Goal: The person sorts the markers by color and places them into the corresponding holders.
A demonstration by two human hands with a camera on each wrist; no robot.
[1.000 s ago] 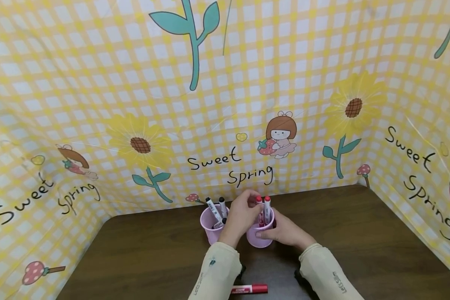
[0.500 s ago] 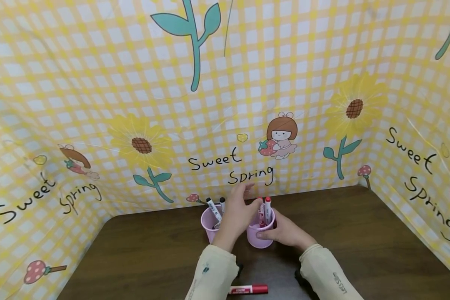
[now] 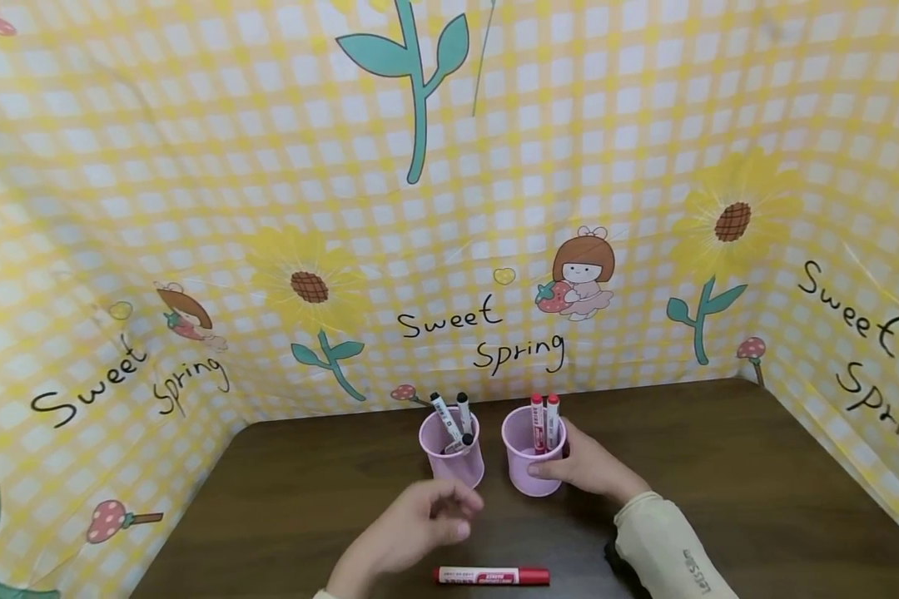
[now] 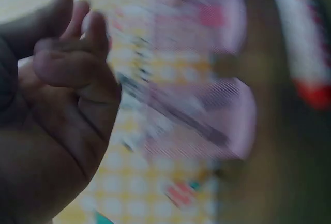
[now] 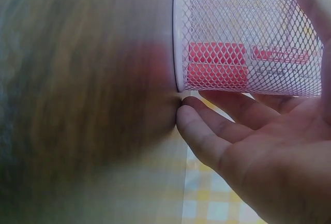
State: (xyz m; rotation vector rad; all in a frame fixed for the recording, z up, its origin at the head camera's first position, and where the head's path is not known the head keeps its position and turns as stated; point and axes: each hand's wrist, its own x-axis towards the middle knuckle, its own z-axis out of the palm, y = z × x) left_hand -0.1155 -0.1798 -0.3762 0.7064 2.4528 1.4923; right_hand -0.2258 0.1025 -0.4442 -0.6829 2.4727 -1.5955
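Note:
My right hand (image 3: 595,466) grips the right pink mesh pen holder (image 3: 520,457) from its right side, thumb in front. Two red-capped markers (image 3: 544,420) stand in that holder. In the right wrist view, the holder's mesh (image 5: 227,27) lies between thumb and fingers. My left hand (image 3: 412,524) hovers over the table, fingers loosely bent and holding nothing. Below it a red marker (image 3: 490,576) lies flat near the front. Several black-capped markers (image 3: 449,420) lean in the left pink pen holder (image 3: 457,472). The left wrist view is blurred.
The brown wooden table (image 3: 307,491) carries both holders near its back edge. A yellow checked cloth (image 3: 345,225) with printed flowers hangs behind and along both sides.
My left hand has left the right pen holder and come back toward the front, close to the lying marker. The right hand stays on its holder. The head view has shifted slightly.

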